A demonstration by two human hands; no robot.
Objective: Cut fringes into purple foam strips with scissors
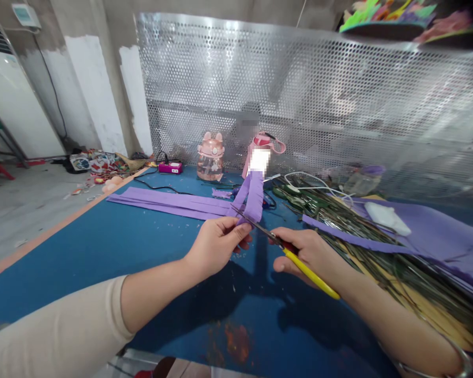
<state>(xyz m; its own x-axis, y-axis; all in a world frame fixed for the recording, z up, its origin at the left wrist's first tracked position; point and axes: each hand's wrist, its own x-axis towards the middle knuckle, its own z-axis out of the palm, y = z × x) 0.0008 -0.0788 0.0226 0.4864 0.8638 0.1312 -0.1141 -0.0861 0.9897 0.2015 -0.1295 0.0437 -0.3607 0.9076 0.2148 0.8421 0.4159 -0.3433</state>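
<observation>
Pinched between the fingers of my left hand (220, 244) is a purple strip (254, 197) with a fringed edge, which rises and folds over above the fingertips. My right hand (305, 254) is closed around scissors (309, 273) with yellow handles. Their blades point up and left and lie against the strip, just above my left fingertips. Several long purple strips (169, 202) lie flat on the blue table (150, 252), to the left of the held one. Whether the blades are parted is hard to tell.
Behind stand a pink bottle (210, 160) and a perforated metal panel (220, 73). A magenta power box (170, 167) sits back left. On the right lie green stems (362, 252), a purple sheet (441, 226), a white pad (387, 218) and a white cable (319, 181).
</observation>
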